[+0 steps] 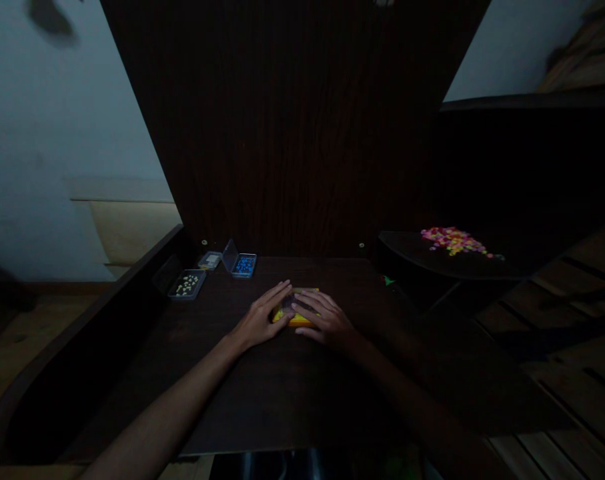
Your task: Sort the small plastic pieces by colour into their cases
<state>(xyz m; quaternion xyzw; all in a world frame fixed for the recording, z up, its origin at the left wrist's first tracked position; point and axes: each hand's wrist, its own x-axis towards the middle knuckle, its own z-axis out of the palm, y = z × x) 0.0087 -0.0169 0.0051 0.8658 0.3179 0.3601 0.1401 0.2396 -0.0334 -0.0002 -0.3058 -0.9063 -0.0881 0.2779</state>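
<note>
A small, flat yellow box [298,321] with a dark, see-through-looking top lies on the dark wooden desk, between my two hands. My left hand [263,319] grips its left side, thumb at the near edge and fingers along the far left. From the right, my right hand [331,319] holds it with the fingers laid across the top and right side. Much of the box is hidden under my fingers, and what is inside cannot be made out in the dim light.
At the back left stand an open clear case of blue pieces [244,265], a clear case of pale pieces [187,285] and another small case [211,260]. A pile of colourful beads [453,240] lies on a raised shelf [407,243] at right. A tall panel [292,133] closes the back.
</note>
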